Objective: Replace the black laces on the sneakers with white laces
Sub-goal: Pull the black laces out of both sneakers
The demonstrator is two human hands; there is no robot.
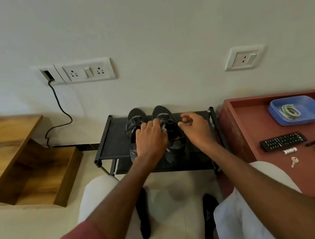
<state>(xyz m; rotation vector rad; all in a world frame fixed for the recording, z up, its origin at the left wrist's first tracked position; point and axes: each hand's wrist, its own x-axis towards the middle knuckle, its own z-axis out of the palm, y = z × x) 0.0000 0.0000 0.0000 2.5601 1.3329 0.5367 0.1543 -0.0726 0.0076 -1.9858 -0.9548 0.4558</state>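
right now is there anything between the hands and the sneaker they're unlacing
Nothing visible. Both hands are already on the right sneaker on the black rack: the left hand rests on its tongue area, and the right hand pinches a black lace at its side.

Two sneakers on the rack
The rack (105, 139) holds sneakers (133, 119) side by side; a table (248, 122) stands right of it, a tray (278, 112) on that table.

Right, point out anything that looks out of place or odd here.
Nothing looks damaged or spilled. The only oddity: the right sneaker on the rack is partly unlaced, its black lace loose across the opening, which fits the job. The left sneaker looks fully laced.
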